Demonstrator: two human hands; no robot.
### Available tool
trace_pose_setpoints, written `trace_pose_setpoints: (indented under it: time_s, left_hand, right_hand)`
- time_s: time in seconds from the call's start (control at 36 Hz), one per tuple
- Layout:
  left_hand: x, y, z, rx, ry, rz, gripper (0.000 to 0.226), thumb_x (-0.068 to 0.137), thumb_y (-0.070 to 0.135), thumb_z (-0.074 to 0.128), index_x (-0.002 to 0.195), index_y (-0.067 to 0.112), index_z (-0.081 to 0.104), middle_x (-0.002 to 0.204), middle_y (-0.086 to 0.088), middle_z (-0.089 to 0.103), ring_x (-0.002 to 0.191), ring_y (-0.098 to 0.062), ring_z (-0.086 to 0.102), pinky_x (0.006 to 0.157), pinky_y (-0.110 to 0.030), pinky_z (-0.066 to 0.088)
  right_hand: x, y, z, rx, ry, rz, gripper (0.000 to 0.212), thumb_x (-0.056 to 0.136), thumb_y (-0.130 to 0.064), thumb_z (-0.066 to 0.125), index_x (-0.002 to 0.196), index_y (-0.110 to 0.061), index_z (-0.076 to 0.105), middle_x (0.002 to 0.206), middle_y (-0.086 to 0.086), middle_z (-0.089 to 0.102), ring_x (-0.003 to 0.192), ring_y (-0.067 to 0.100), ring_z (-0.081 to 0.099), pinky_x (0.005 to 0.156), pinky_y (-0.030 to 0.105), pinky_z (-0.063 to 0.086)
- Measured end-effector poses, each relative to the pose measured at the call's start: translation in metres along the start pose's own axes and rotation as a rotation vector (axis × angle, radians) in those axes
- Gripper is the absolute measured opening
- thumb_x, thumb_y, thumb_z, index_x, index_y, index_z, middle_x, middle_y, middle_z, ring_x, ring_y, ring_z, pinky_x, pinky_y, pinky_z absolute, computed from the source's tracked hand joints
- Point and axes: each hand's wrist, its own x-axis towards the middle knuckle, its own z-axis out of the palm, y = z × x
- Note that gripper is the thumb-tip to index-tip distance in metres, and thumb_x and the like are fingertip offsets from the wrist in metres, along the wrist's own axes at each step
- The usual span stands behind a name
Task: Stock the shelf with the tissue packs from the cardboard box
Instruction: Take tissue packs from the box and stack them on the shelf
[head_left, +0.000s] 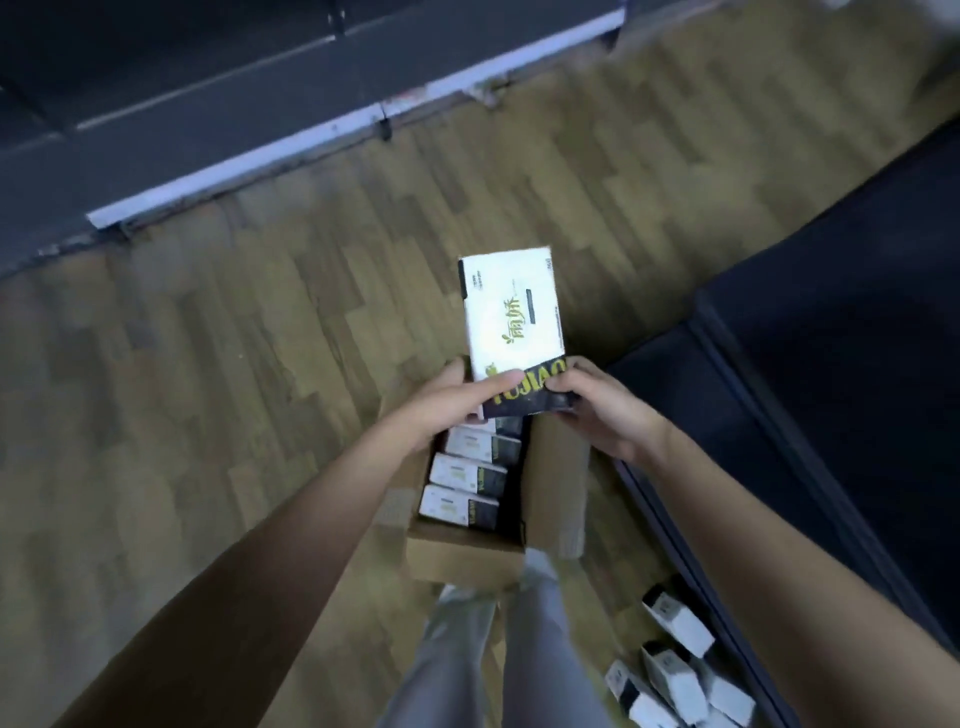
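Note:
A white and black tissue pack (514, 317) with yellow lettering is held up above the open cardboard box (462, 561) on the floor. My left hand (457, 400) grips its lower left edge, thumb lying over the front. My right hand (597, 410) grips its black lower right corner. Inside the box, several more tissue packs (467, 473) lie in a row along the left side. The right side of the box is dark.
A dark shelf base (831, 332) runs along the right, and several tissue packs (675, 670) lie by its foot at bottom right. Another dark shelf with a white edge strip (311, 140) crosses the top left. Wooden floor (208, 389) lies between; my trouser legs (498, 654) stand behind the box.

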Motion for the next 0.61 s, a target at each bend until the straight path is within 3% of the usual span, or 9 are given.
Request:
trace_pose_setpoints:
  time_s: [0.06,0.11,0.17,0.22,0.25,0.33,0.42,0.53,0.61]
  left_hand:
    - [-0.012,0.023,-0.003,-0.023,0.022,0.068,0.080,0.063,0.058,0.076,0.126,0.022,0.042,0.128,0.008,0.056,0.109,-0.010,0.057,0.092,-0.027,0.050]
    - [-0.023,0.046,-0.004,-0.048,0.019,0.131,0.074,0.066,0.047,0.079,0.125,0.021,0.043,0.129,0.003,0.055,0.109,-0.014,0.058,0.096,-0.031,0.048]
    - [-0.030,0.070,-0.006,-0.072,-0.031,0.190,0.063,0.070,0.036,0.079,0.122,0.018,0.048,0.127,-0.003,0.057,0.099,-0.016,0.063,0.085,-0.027,0.055]
    - [-0.044,0.097,-0.006,-0.031,-0.127,0.236,0.053,0.067,0.032,0.080,0.112,0.020,0.055,0.112,-0.005,0.065,0.083,-0.013,0.065,0.068,-0.020,0.056]
    - [-0.050,0.109,-0.006,0.011,-0.172,0.256,0.053,0.060,0.034,0.081,0.105,0.023,0.057,0.105,-0.004,0.068,0.081,-0.013,0.065,0.069,-0.022,0.056]
    - [-0.068,0.144,0.003,0.076,-0.272,0.296,0.056,0.044,0.040,0.078,0.096,0.029,0.061,0.094,0.003,0.071,0.082,-0.014,0.066,0.076,-0.029,0.054]
    - [-0.084,0.172,0.024,-0.010,-0.263,0.354,0.062,0.043,0.036,0.081,0.102,0.029,0.061,0.095,0.005,0.069,0.080,-0.013,0.065,0.073,-0.028,0.050]
    - [-0.101,0.196,0.058,-0.264,-0.158,0.397,0.077,0.051,0.038,0.084,0.117,0.006,0.060,0.109,-0.009,0.069,0.087,-0.019,0.066,0.081,-0.035,0.053]
    - [-0.117,0.209,0.089,-0.305,-0.182,0.424,0.033,0.078,0.031,0.073,0.099,0.005,0.067,0.091,-0.007,0.073,0.080,-0.020,0.067,0.079,-0.034,0.053]
  right_hand:
    - [-0.025,-0.016,0.004,-0.013,-0.004,-0.031,0.025,0.075,-0.010,0.066,0.095,-0.016,0.053,0.090,0.000,0.067,0.082,0.011,0.064,0.073,0.023,0.049]
    - [-0.049,-0.033,-0.001,-0.051,0.030,-0.064,0.031,0.082,-0.016,0.069,0.111,-0.013,0.056,0.103,0.001,0.069,0.095,0.013,0.064,0.080,0.027,0.050]
    - [-0.074,-0.055,-0.010,-0.065,0.147,-0.110,0.055,0.085,-0.033,0.068,0.131,-0.012,0.048,0.119,0.003,0.066,0.111,0.014,0.061,0.082,0.027,0.050]
    - [-0.100,-0.078,-0.020,-0.053,0.266,-0.183,0.090,0.072,-0.052,0.075,0.143,-0.011,0.036,0.128,0.002,0.062,0.118,0.012,0.058,0.082,0.025,0.049]
    - [-0.114,-0.089,-0.025,-0.041,0.314,-0.229,0.099,0.068,-0.056,0.076,0.145,-0.012,0.033,0.129,0.001,0.062,0.119,0.011,0.058,0.082,0.025,0.049]
    - [-0.160,-0.115,-0.033,0.009,0.433,-0.334,0.074,0.083,-0.046,0.067,0.142,-0.011,0.038,0.124,0.000,0.062,0.114,0.011,0.058,0.086,0.024,0.048]
    - [-0.200,-0.127,-0.041,-0.023,0.443,-0.391,0.040,0.093,-0.028,0.059,0.128,-0.012,0.050,0.108,0.000,0.068,0.092,0.009,0.065,0.073,0.018,0.051]
    - [-0.248,-0.126,-0.052,-0.079,0.411,-0.364,0.042,0.078,-0.032,0.070,0.115,-0.015,0.058,0.106,0.004,0.065,0.098,0.019,0.057,0.084,0.029,0.046]
    - [-0.282,-0.116,-0.059,-0.071,0.370,-0.323,0.050,0.067,-0.035,0.074,0.109,-0.014,0.055,0.101,0.008,0.058,0.090,0.020,0.053,0.082,0.029,0.049]
